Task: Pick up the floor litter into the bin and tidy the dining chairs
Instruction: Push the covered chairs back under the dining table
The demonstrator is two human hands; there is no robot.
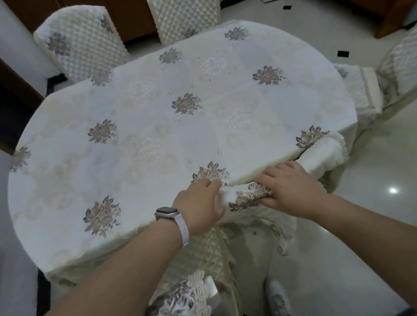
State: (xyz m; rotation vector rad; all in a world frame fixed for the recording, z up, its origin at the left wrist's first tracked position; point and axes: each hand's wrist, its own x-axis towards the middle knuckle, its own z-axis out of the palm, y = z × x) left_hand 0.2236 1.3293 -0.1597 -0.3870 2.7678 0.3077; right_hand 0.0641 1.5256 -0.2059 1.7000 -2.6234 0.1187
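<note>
Squarely ahead, an oval table (170, 125) under a cream cloth with grey-brown flower motifs fills most of the view. Around it runs a pale glossy floor (391, 157) set with small black insets (343, 53) and showing two bright reflections of lamps. Dark wood panels and white walls stand behind.

Two quilted chairs stand at the far side, one at the left (81, 41) and one in the middle (185, 7), both with their backs close to the table edge. A third chair (415, 64) on the right is angled away from the table and cut off by the frame.

Nearest, a covered chair (245, 197) has its padded top rail touching the table's near edge. Its quilted back hangs below, and its seat and legs are hidden by cloth and lace trim.

Both bare forearms reach forward and converge on that rail. The left hand (199, 205) lies palm down at the rail's left end, fingers curled over it onto the tablecloth edge and the thumb on the near side. The right hand (290, 189) clasps the rail just to the right, knuckles up, fingers wrapped over the top and the thumb along the front. Where the fingertips end behind the rail is hard to make out.

A shoe (279, 301) shows below, beside a white trouser leg. On the left wrist sits a watch (166, 214) with a white strap.
</note>
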